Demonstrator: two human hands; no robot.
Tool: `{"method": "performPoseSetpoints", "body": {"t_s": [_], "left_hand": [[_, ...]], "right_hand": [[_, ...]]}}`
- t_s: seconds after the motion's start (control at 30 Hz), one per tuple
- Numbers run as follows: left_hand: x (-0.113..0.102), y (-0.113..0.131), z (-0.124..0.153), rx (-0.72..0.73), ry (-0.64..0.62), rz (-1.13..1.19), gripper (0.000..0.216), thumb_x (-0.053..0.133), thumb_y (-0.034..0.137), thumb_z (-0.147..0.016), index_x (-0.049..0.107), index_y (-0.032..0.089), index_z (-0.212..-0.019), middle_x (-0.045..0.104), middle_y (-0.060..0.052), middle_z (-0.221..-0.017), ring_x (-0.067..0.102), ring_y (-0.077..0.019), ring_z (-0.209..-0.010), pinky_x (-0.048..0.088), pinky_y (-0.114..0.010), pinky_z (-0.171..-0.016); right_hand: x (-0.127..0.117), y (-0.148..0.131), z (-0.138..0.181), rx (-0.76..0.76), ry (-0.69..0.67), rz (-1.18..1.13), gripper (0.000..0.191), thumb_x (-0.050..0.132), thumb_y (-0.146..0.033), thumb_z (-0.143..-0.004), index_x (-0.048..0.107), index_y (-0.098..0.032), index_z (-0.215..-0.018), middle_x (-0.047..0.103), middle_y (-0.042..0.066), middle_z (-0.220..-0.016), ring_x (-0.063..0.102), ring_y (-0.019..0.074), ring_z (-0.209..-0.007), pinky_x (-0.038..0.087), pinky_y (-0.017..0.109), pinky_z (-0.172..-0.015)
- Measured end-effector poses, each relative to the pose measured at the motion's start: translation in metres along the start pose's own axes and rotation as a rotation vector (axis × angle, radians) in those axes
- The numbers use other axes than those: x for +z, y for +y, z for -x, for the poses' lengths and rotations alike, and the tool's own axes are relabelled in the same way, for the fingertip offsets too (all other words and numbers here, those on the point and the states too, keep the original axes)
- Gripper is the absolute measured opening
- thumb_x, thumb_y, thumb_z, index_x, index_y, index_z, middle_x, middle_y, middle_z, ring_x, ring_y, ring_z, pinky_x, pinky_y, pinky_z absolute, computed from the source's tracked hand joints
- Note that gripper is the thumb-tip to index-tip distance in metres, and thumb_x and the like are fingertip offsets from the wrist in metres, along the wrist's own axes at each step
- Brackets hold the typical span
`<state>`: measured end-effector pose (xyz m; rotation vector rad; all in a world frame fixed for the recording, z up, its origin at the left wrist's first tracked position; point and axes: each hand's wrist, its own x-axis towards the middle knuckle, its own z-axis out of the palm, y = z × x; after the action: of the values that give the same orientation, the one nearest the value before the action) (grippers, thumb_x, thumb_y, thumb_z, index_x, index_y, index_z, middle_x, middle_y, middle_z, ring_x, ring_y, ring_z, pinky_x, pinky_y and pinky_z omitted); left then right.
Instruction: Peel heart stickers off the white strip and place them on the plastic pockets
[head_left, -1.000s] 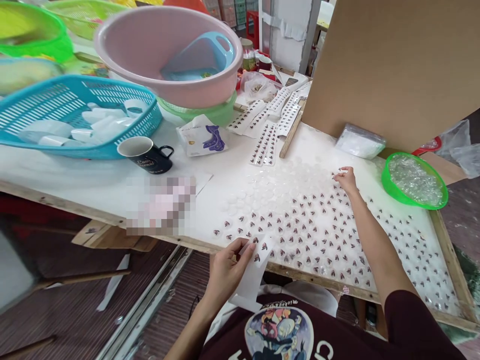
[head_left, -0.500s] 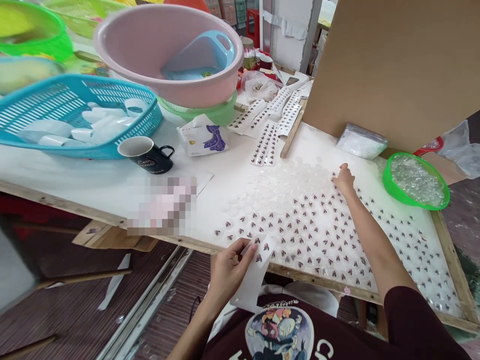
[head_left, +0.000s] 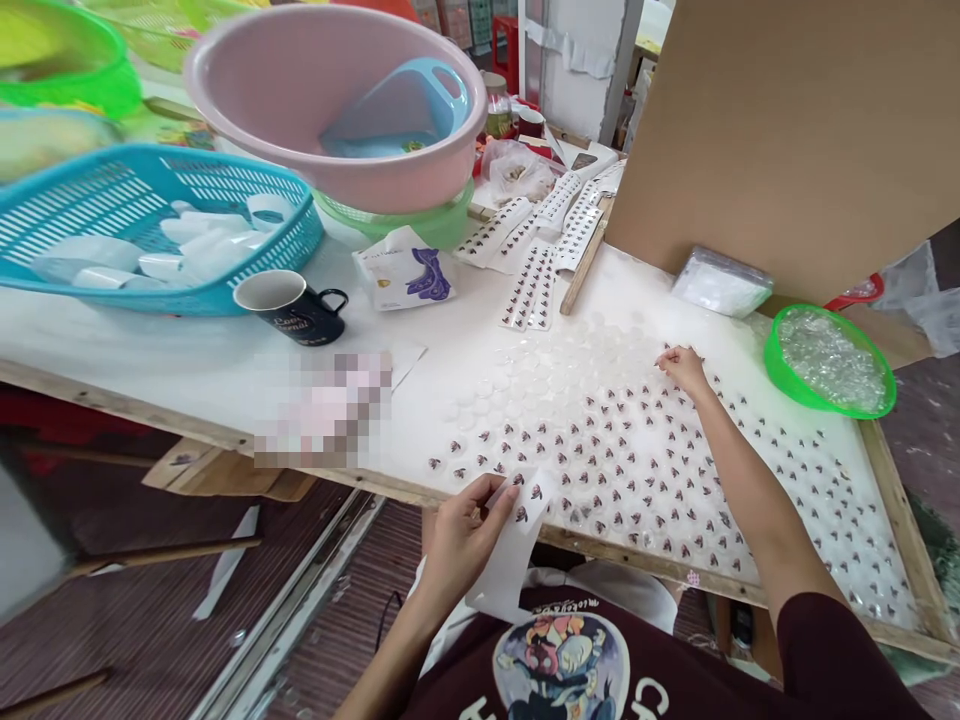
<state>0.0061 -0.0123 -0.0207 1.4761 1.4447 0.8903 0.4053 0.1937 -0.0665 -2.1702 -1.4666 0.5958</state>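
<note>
- Left hand (head_left: 461, 535) sits just off the near edge of the tabletop (head_left: 187, 350); grip pinched narrow on a white sticker strip (head_left: 517, 535), thumb on top. The strip hangs down off the edge toward the person's lap; two dark stickers show at its upper end.
- Right hand (head_left: 682, 368) reaches out over the middle of the tabletop, fingertips (head_left: 664, 360) down on the white sheet among the clear round discs (head_left: 570, 350). Fingers bunched close; cannot tell whether a sticker is between them.
- Discs (head_left: 637, 460) nearer the person and toward the right edge each carry a small dark sticker; the patch left of and beyond the right hand is plain.
- Green bowl (head_left: 829, 360) of clear pieces stands near the far right corner, well apart from the right hand.
- More sticker strips (head_left: 536, 270) lie fanned beyond the plain discs, toward the far edge.
- Black mug (head_left: 289, 308) stands left of centre, just in front of the blue basket (head_left: 150, 225); pink basin (head_left: 330, 100) sits behind it on a green one.
- Brown cardboard sheet (head_left: 787, 130) stands upright along the far right side.
</note>
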Motion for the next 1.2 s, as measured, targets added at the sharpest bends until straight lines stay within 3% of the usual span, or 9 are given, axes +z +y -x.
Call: {"method": "performPoseSetpoints", "body": {"t_s": [0.27,0.4,0.5,0.67,0.77,0.9,0.97,1.07,1.2], "left_hand": [[-0.005,-0.005,0.003,-0.027,0.023,-0.027,0.035,0.054,0.047,-0.091,0.064,0.017,-0.075,0.058,0.000,-0.066,0.051,-0.0143,-0.061,0.037,-0.025,-0.057],[-0.004,-0.006,0.002,-0.016,0.004,-0.021,0.034,0.055,0.046,-0.092,0.064,0.017,-0.077,0.060,-0.001,-0.070,0.053,-0.0152,-0.064,0.039,-0.025,-0.059],[-0.003,-0.008,0.002,-0.008,0.001,-0.021,0.033,0.055,0.046,-0.092,0.064,0.017,-0.079,0.061,-0.001,-0.070,0.053,-0.0156,-0.066,0.039,-0.025,-0.061],[-0.002,-0.002,0.003,-0.003,0.018,0.042,0.032,0.056,0.043,-0.092,0.062,0.017,-0.074,0.057,0.000,-0.067,0.050,-0.0146,-0.064,0.038,-0.025,-0.060],[0.001,0.006,0.002,-0.012,0.027,0.103,0.030,0.056,0.041,-0.091,0.060,0.017,-0.072,0.056,0.000,-0.067,0.050,-0.0143,-0.064,0.038,-0.025,-0.061],[0.005,0.013,0.002,-0.019,0.053,0.138,0.029,0.057,0.039,-0.091,0.059,0.017,-0.072,0.056,0.000,-0.068,0.050,-0.0142,-0.066,0.038,-0.025,-0.062],[0.006,0.014,0.003,-0.018,0.071,0.148,0.029,0.058,0.039,-0.091,0.059,0.017,-0.072,0.056,0.000,-0.067,0.049,-0.0140,-0.066,0.038,-0.025,-0.062],[0.007,0.014,0.004,-0.022,0.093,0.150,0.030,0.058,0.041,-0.090,0.058,0.018,-0.072,0.055,0.001,-0.066,0.048,-0.0137,-0.065,0.039,-0.024,-0.061],[0.005,0.015,0.005,-0.015,0.068,0.166,0.027,0.061,0.042,-0.089,0.064,0.017,-0.080,0.060,-0.001,-0.070,0.052,-0.0149,-0.067,0.043,-0.025,-0.063]], "right_hand": [[0.005,-0.006,-0.001,0.045,0.000,0.129,0.003,0.061,-0.020,-0.073,0.060,-0.020,-0.071,0.071,0.005,-0.082,0.064,0.0219,-0.083,0.045,0.030,-0.079],[0.004,-0.015,0.003,0.052,0.039,0.199,0.016,0.065,-0.019,-0.073,0.055,-0.021,-0.085,0.067,0.005,-0.082,0.062,0.0251,-0.088,0.039,0.038,-0.090],[-0.003,-0.023,0.008,0.047,0.062,0.224,0.018,0.065,-0.019,-0.072,0.052,-0.021,-0.084,0.065,0.004,-0.079,0.061,0.0262,-0.087,0.035,0.042,-0.096],[-0.012,-0.048,0.044,-0.024,0.072,0.171,0.008,0.053,-0.026,-0.086,0.056,-0.021,-0.080,0.067,0.007,-0.085,0.062,0.0247,-0.089,0.036,0.043,-0.098],[-0.002,-0.074,0.099,-0.150,-0.047,0.025,0.023,0.050,-0.040,-0.093,0.063,-0.021,-0.088,0.069,0.006,-0.090,0.062,0.0209,-0.085,0.045,0.035,-0.087],[0.020,-0.110,0.190,-0.354,-0.498,-0.348,0.034,0.060,-0.054,-0.090,0.069,-0.022,-0.098,0.070,0.005,-0.090,0.063,0.0202,-0.083,0.049,0.034,-0.076],[0.029,-0.122,0.221,-0.395,-0.596,-0.397,0.036,0.070,-0.053,-0.083,0.069,-0.023,-0.103,0.068,0.003,-0.089,0.061,0.0196,-0.082,0.048,0.033,-0.073],[0.038,-0.129,0.240,-0.391,-0.585,-0.418,0.029,0.076,-0.046,-0.079,0.066,-0.023,-0.094,0.065,0.001,-0.085,0.058,0.0182,-0.077,0.046,0.031,-0.070],[0.040,-0.125,0.239,-0.371,-0.644,-0.507,0.021,0.066,-0.042,-0.087,0.063,-0.022,-0.082,0.064,0.000,-0.079,0.057,0.0168,-0.074,0.045,0.029,-0.069]]}}
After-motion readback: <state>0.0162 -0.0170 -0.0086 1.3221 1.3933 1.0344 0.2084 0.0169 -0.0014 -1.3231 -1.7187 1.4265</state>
